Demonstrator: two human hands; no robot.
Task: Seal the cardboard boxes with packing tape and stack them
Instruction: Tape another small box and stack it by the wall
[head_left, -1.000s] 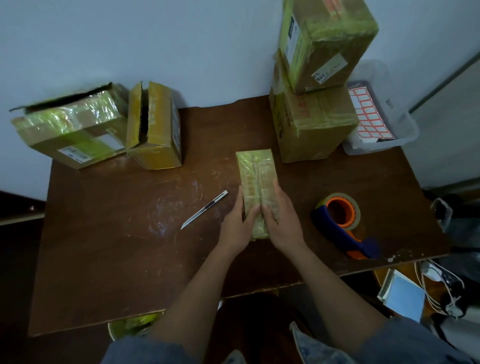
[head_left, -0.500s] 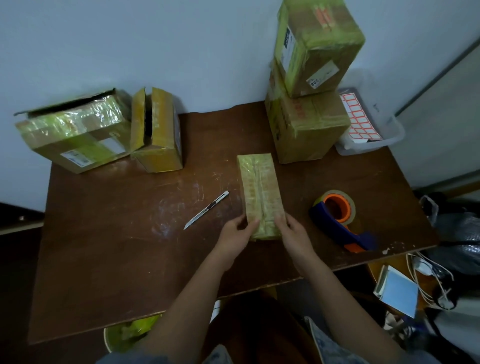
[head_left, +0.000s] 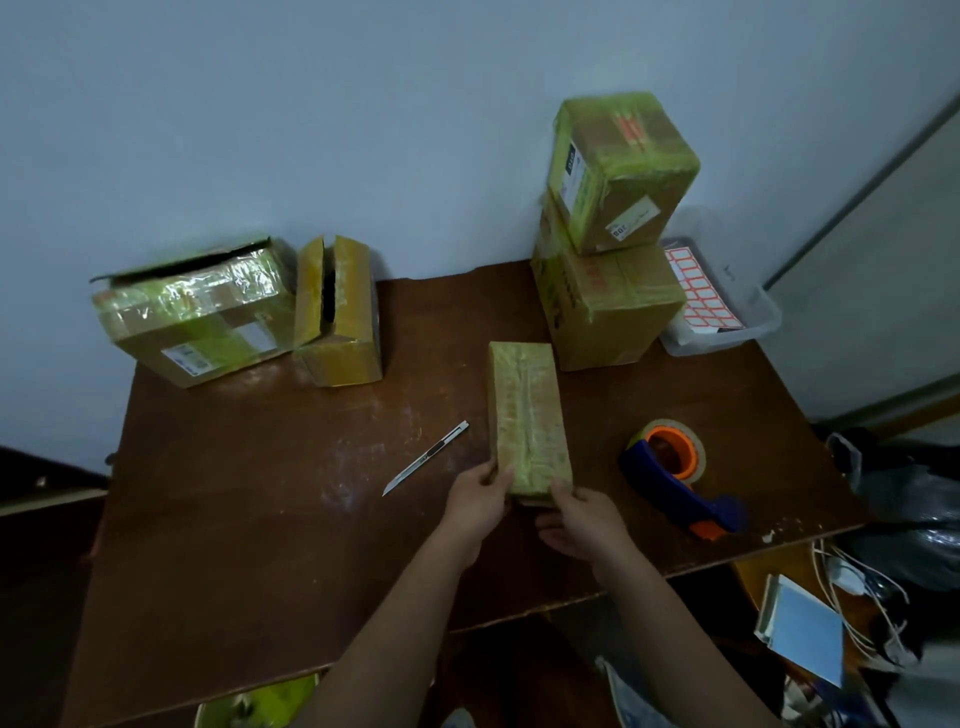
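Observation:
A long, narrow box wrapped in yellowish tape (head_left: 525, 415) lies on the brown table (head_left: 249, 519), its near end toward me. My left hand (head_left: 480, 501) grips the near left corner and my right hand (head_left: 582, 525) holds the near right corner from below. A tape dispenser with an orange core and blue handle (head_left: 675, 475) rests to the right of the box. Two taped boxes stand stacked at the back right, the lower box (head_left: 608, 306) and the upper box (head_left: 618, 171).
A utility knife (head_left: 426, 458) lies left of the narrow box. Two boxes with open flaps, a wide one (head_left: 197, 317) and a small one (head_left: 337, 317), sit at the back left. A clear tub of red-edged labels (head_left: 727, 306) stands at the back right. Cables and papers lie off the right edge.
Both hands slid back from the top of the narrow box to its near end and now grip its two corners. The camera view shifted slightly.

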